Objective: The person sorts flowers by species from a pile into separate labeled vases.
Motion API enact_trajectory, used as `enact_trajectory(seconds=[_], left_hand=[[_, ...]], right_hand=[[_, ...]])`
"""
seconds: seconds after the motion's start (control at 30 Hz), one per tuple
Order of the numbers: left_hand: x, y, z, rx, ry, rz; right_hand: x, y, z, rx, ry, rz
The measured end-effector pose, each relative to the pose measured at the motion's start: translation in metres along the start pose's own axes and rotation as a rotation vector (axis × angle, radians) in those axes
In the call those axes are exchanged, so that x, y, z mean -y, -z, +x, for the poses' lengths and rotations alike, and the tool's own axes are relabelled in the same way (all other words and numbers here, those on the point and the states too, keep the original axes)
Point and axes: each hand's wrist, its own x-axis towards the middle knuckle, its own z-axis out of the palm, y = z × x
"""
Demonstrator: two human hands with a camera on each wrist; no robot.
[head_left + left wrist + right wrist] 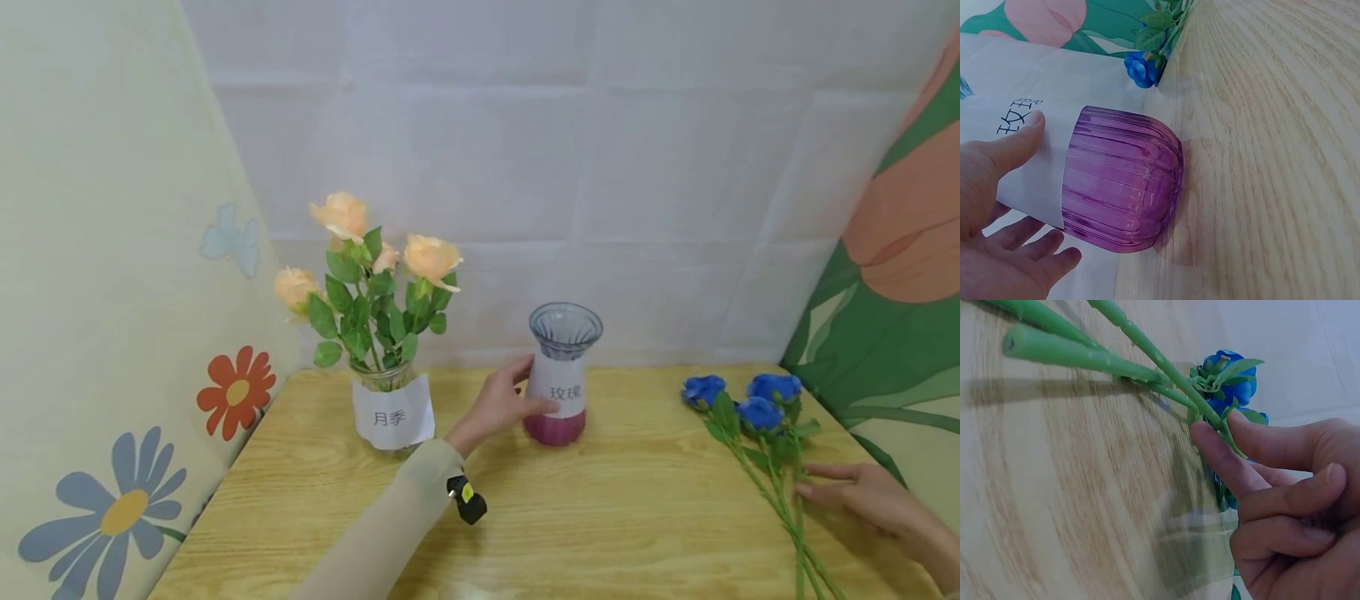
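Observation:
A flared glass vase (555, 429), bluish at the rim and purple at the base, stands upright on the table with a white paper label round it. My left hand (498, 402) holds it from the left side, thumb across the label and fingers behind. In the left wrist view the purple base (1125, 181) meets the wood. Three blue roses (761, 413) lie at the right with long green stems. Thumb and index finger of my right hand (873, 500) pinch one stem (1169, 370); its other fingers are curled.
A clear jar (393, 417) with a white label stands at the left, filled with peach roses (431, 258) and leaves. A white sheet (480, 167) hangs behind the wooden table (615, 517). Flower-patterned cloths (127, 512) flank both sides.

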Motion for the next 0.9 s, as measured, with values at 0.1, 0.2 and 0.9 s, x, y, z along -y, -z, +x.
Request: enact_trajectory(seconds=[0.1,0.2,0.9], left_hand=[[0.0002,-0.0005,0.0025,0.020,-0.004,-0.029],[0.0007,-0.0013,0.0050,0.037,-0.001,-0.063],[0.0030,-0.0028,0.0093,0.028,0.007,-0.060]], right_hand=[[-0.0021,0.0014,-0.0005,0.022,0.023,0.035],[-0.0041,0.0020,-0.0007,0.040,0.034,0.057],[-0.0054,0.0006,0.0077,0.072,0.019,0.189]])
